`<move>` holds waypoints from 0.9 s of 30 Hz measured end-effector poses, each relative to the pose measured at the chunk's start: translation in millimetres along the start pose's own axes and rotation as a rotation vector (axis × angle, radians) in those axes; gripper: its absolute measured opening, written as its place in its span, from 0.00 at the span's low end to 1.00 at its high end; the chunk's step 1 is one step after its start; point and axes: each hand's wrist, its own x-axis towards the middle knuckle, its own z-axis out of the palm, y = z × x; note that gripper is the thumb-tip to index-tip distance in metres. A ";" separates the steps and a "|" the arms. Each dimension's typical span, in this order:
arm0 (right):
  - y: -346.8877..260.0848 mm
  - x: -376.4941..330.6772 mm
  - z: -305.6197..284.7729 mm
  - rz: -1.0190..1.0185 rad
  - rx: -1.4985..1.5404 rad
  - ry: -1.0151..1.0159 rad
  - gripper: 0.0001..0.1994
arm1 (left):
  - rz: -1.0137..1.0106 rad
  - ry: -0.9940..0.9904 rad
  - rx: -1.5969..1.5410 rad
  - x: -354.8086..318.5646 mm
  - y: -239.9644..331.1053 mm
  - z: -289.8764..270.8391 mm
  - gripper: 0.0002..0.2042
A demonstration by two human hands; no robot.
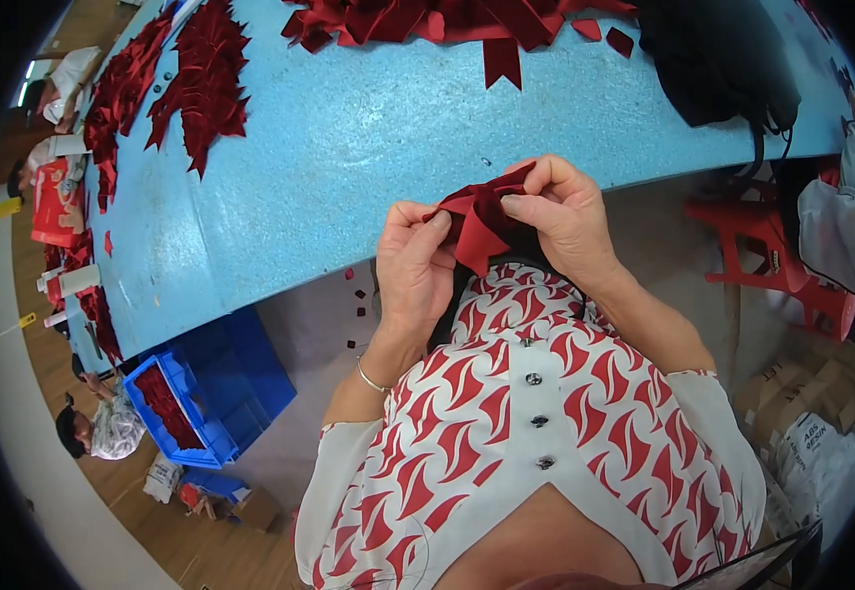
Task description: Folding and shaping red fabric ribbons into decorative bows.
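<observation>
A dark red ribbon bow [479, 218] is stretched between my two hands, just over the near edge of the blue table. My left hand [415, 258] pinches its left end between thumb and fingers. At the other end, my right hand [567, 211] grips the folded ribbon with thumb and forefinger. One ribbon tail hangs down between the hands. Farther back on the table lies a heap of red ribbon pieces [427, 22], with one notched tail [502, 64] sticking out toward me.
Rows of red ribbon pieces [201, 79] lie at the table's left. A black bag [717, 59] rests at the back right. Below the left edge stands a blue crate [213, 441] holding red pieces. Red stools [757, 246] stand at right, and other people are seated around.
</observation>
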 end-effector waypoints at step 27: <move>-0.6 -11.8 -5.5 0.076 -0.378 -0.102 0.04 | 0.134 -0.477 0.747 21.3 6.1 -8.4 0.12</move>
